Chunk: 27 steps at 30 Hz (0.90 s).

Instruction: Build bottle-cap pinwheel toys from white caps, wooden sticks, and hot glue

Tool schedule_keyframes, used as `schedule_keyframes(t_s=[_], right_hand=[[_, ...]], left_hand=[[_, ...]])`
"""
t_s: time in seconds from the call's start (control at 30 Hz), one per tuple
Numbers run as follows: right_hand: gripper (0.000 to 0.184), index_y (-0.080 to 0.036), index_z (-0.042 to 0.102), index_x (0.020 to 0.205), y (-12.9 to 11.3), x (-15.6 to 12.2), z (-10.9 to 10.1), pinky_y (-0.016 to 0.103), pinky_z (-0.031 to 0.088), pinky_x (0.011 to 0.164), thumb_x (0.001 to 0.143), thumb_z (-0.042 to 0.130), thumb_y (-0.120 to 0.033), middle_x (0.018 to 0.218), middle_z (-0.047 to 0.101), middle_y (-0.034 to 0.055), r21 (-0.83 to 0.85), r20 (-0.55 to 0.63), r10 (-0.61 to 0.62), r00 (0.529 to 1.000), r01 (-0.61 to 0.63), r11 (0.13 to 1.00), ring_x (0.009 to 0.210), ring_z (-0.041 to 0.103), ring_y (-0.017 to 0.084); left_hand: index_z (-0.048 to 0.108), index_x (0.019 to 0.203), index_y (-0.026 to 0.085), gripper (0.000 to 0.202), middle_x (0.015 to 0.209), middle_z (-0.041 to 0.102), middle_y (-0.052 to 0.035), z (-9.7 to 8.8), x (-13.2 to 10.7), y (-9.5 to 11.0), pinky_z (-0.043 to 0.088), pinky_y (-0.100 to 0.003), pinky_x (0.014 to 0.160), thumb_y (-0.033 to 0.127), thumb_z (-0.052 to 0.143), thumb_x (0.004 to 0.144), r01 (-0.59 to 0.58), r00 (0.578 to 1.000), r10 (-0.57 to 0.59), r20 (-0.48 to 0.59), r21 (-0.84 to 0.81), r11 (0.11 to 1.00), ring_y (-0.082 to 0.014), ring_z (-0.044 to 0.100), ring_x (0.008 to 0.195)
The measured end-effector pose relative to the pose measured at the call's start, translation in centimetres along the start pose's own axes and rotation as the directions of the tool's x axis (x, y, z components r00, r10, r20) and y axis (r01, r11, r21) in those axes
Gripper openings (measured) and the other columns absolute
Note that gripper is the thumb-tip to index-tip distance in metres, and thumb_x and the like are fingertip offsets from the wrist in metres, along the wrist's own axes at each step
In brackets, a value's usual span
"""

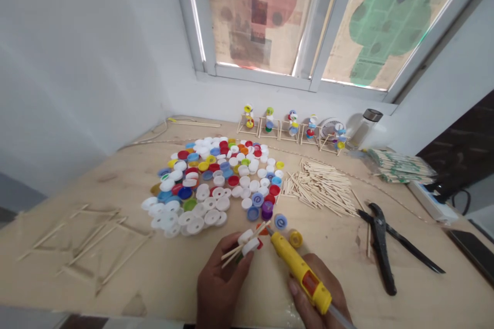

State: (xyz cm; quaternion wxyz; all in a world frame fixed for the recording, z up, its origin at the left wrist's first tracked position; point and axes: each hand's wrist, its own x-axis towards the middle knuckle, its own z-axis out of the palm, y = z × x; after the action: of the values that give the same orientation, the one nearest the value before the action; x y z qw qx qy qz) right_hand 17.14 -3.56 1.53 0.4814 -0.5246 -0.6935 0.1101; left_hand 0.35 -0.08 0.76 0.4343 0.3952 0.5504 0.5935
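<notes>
Head view: the only camera I have, so every line below is read from it.
Left hand (219,288): fingers closed in a pinch on the stick-and-cap piece (247,244), held low over the surface (116,185) near its front edge.
Right hand (320,293): wrapped round the glue gun (301,270), with the nozzle tip touching the piece where the sticks cross.
Piece in hand: a few thin sticks fanned out with two white caps on them; I judge it partly built, with a joint getting glue.
Done so far: five small stands (291,126) in a row at the back, each a stick frame carrying coloured caps. They look complete to me.
Not yet used: the cap heap (216,185) and the stick pile (322,187) are both large, and the loose stick frames (88,239) at the left lie flat and bare.
Nearest strays: a yellow cap (296,238) just beside the nozzle and a blue cap (280,221) behind it.
Materials: the caps are smooth moulded plastic, round and shallow, mostly white with red, blue, green and yellow. The sticks are pale, straight, matt wood.
Gun: glossy yellow shell with an orange trigger and a clear glue rod at the rear.
Surface: light plywood, marked with dried glue spots.
Tool aside: black cutters (380,247) lying to the right, well apart from both hands.
</notes>
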Motion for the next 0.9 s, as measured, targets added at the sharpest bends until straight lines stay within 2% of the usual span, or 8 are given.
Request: schedule_keyframes(t_s=[0.17, 0.43, 0.9], right_hand=[[0.025, -0.022, 0.048, 0.072, 0.79, -0.35, 0.31, 0.023, 0.041, 0.046, 0.089, 0.045, -0.04, 0.063, 0.053, 0.0018, 0.003, 0.069, -0.002, 0.998, 0.001, 1.0, 0.057, 0.055, 0.016], [0.021, -0.023, 0.047, 0.074, 0.49, -0.15, 0.06, 0.024, 0.038, 0.046, 0.089, 0.045, -0.038, 0.061, 0.051, 0.0014, -0.041, 0.069, -0.018, 0.997, 0.021, 0.999, 0.057, 0.054, 0.017], [0.019, -0.023, 0.046, 0.075, 0.18, 0.04, 0.06, 0.025, 0.039, 0.047, 0.089, 0.045, -0.036, 0.061, 0.05, -0.0005, -0.087, 0.04, -0.05, 0.998, 0.053, 0.995, 0.055, 0.053, 0.016]], left_hand=[[0.068, 0.088, 0.02, 0.036, 0.087, 0.075, -0.0034, 0.52, -0.42, 0.58, 0.057, -0.029, 0.078, 0.045, 0.075, 0.063, 0.032, 0.996, -0.031, -0.089, 0.002, 0.999, -0.0215, 0.071, 0.081], [0.069, 0.087, 0.02, 0.037, 0.085, 0.075, -0.005, -0.11, 0.18, 0.31, 0.059, -0.03, 0.073, 0.043, 0.077, 0.06, -0.002, 1.0, 0.002, -0.01, 0.022, 1.0, -0.0231, 0.071, 0.078], [0.068, 0.089, 0.02, 0.038, 0.087, 0.075, -0.0048, -0.28, 0.16, -0.15, 0.058, -0.03, 0.075, 0.042, 0.077, 0.06, 0.013, 1.0, -0.013, 0.005, 0.023, 1.0, -0.0229, 0.071, 0.08]])
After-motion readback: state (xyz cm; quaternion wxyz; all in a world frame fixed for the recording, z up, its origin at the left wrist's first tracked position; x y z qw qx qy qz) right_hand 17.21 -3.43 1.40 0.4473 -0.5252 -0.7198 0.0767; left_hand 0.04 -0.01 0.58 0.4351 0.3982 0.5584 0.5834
